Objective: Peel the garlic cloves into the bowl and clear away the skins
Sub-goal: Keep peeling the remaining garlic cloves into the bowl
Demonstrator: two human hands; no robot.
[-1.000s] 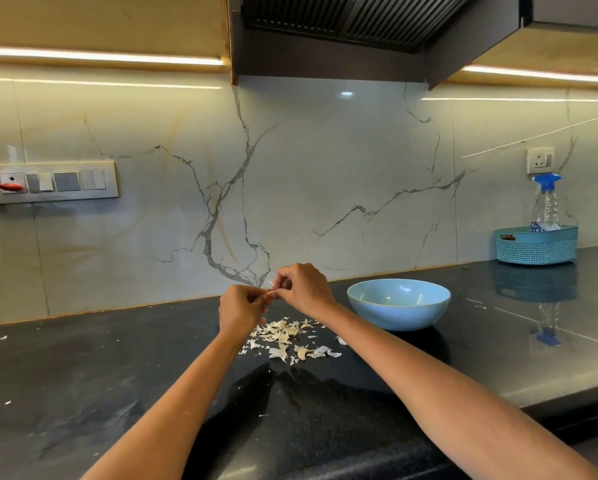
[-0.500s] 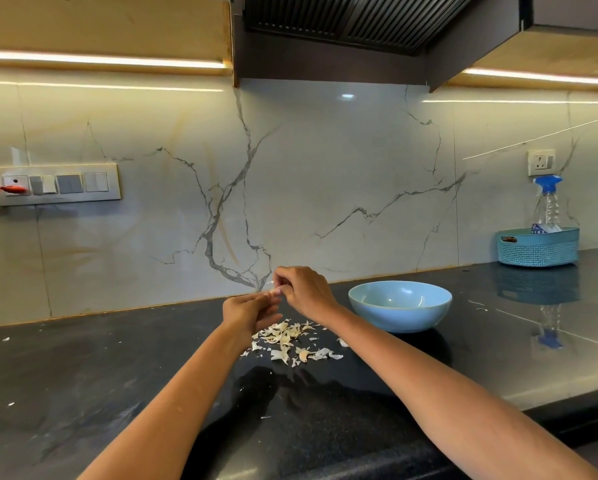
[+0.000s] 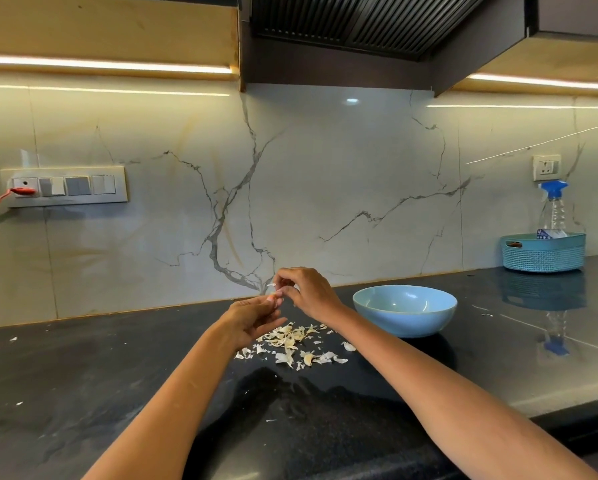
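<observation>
Above the dark worktop (image 3: 83, 393), both forearms reach forward from the lower edge of the view and meet just over a heap of garlic skins (image 3: 292, 344). The left hand (image 3: 252, 318) is turned palm-inward, fingers partly curled, with its fingertips raised to hold a garlic clove (image 3: 276, 296); the grip is a narrow pinch on that clove. The right hand (image 3: 304, 292) sits slightly higher and behind, wrist bent, its thumb and forefinger closed in a fine pinch on a thin flake of skin (image 3: 271, 285) at the top of the same clove. The clove is small and largely hidden by the fingers, so how much of it is peeled cannot be told. The skins lie loose on the worktop directly below the hands, with a few stray flakes scattered further left. The light blue bowl (image 3: 404, 311) stands on the worktop just to the right of the right wrist, near the heap; its contents are not visible from this angle. At the far right a teal basket (image 3: 543, 254) holds a spray bottle (image 3: 553, 209) with a blue trigger head. The wall behind is pale veined marble (image 3: 325, 185), carrying a switch panel (image 3: 65, 185) with a red plug at left and a single socket (image 3: 546, 167) at right. A dark extractor hood (image 3: 342, 32) hangs overhead between lit cabinet strips.
</observation>
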